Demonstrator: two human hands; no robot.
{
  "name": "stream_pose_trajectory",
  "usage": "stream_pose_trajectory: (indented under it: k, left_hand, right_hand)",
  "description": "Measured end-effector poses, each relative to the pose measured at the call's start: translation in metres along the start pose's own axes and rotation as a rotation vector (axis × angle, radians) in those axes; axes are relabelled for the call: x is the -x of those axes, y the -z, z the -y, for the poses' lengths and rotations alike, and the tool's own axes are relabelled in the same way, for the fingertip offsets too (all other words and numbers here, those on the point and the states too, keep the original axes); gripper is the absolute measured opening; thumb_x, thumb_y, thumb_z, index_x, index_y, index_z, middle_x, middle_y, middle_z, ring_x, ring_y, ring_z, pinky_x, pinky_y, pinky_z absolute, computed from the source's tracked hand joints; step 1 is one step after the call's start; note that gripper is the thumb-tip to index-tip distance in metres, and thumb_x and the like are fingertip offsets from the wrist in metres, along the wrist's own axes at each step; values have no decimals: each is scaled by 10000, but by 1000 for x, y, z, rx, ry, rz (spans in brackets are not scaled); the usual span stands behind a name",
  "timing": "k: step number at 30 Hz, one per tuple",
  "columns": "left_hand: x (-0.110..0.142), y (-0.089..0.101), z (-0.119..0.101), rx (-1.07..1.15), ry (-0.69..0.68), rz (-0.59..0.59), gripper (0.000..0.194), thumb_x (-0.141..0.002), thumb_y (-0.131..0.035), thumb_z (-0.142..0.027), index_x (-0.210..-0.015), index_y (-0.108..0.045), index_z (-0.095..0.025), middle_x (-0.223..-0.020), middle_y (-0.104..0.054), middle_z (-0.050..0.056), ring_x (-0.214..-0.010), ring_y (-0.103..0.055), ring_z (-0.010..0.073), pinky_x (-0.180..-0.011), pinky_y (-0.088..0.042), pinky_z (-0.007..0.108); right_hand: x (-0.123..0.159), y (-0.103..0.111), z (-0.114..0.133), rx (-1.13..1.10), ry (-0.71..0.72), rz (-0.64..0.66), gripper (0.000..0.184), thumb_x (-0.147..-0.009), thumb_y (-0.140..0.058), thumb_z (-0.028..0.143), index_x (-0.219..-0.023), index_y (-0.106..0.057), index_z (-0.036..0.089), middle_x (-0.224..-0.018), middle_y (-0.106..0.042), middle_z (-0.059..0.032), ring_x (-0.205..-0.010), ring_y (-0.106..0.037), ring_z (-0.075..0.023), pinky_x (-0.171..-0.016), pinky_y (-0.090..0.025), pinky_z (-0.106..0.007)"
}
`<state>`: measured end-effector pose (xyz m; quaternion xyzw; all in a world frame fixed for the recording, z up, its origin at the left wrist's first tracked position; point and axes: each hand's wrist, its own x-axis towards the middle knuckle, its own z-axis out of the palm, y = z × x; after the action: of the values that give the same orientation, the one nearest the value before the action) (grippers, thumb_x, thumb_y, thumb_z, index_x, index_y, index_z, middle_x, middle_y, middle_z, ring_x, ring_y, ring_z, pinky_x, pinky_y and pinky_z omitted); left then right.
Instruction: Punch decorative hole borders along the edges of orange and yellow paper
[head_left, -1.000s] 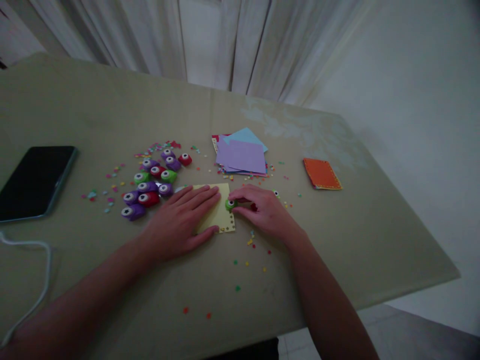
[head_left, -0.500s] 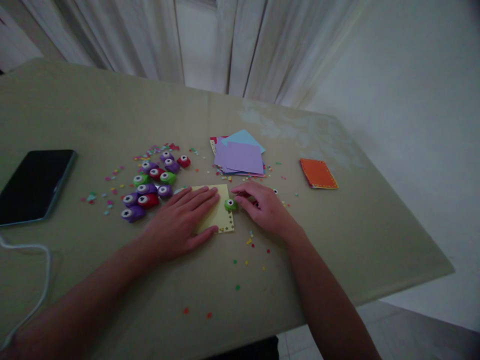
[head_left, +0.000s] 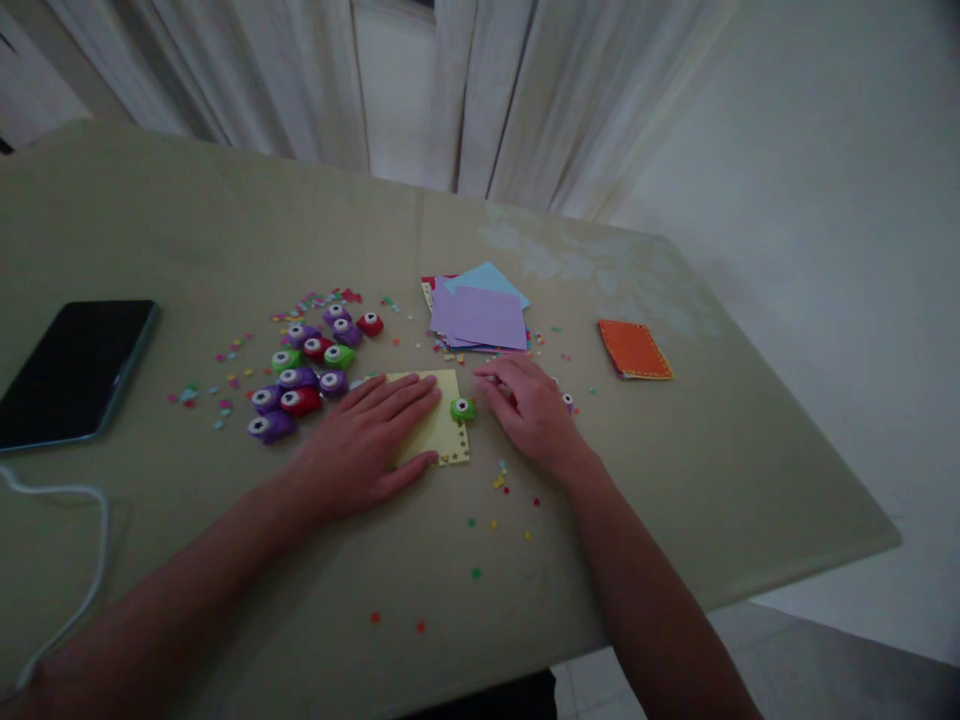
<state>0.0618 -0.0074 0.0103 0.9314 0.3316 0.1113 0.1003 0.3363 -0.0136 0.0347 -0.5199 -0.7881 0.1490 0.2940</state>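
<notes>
Resting on the worktop (head_left: 675, 480), our left hand (head_left: 360, 445) lies flat on the yellow paper (head_left: 442, 425); our right hand (head_left: 536, 410) lies open, touching the green punch (head_left: 462, 409) at its edge. Paper may shift, misplacing holes.

Home craft table (head_left: 225, 230), curtains (head_left: 525, 90), paper punches (head_left: 307, 370).

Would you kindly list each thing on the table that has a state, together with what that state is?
Left hand: open, flat on the yellow paper.
Yellow paper: flat, small holes along its right edge.
Green punch: on the paper's right edge, not gripped.
Right hand: open, beside the punch, over something red.
Phone: screen dark.
Paper stack: fanned, purple on top.
Orange paper: flat, alone.
</notes>
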Motion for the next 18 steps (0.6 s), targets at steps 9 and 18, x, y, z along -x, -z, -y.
stream_pose_trajectory:
  k: [9, 18]
  left_hand:
    - [0, -1, 0, 34, 6, -9, 720, -1079, -478, -581, -1699, -378, -227, -1742, -400, 79, -1598, -398, 306, -1342, -246, 515]
    - [1, -2, 0, 9, 4, 0, 725, -1084, -469, -588, -1696, -377, -211, -1749, -383, 78, -1605, -385, 294, -1349, -213, 503]
  right_hand:
    - [1, -12, 20, -102, 8, 78, 148, -1089, -616, 301, -1091, -738, 219, -1058, -754, -80, -1048, -681, -240, -960, -507, -370]
    - [1, -7, 22, -116, -8, 114, 111, -1070, -643, 269, -1057, -732, 205, -999, -741, -65, -959, -681, -219, -883, -503, -342]
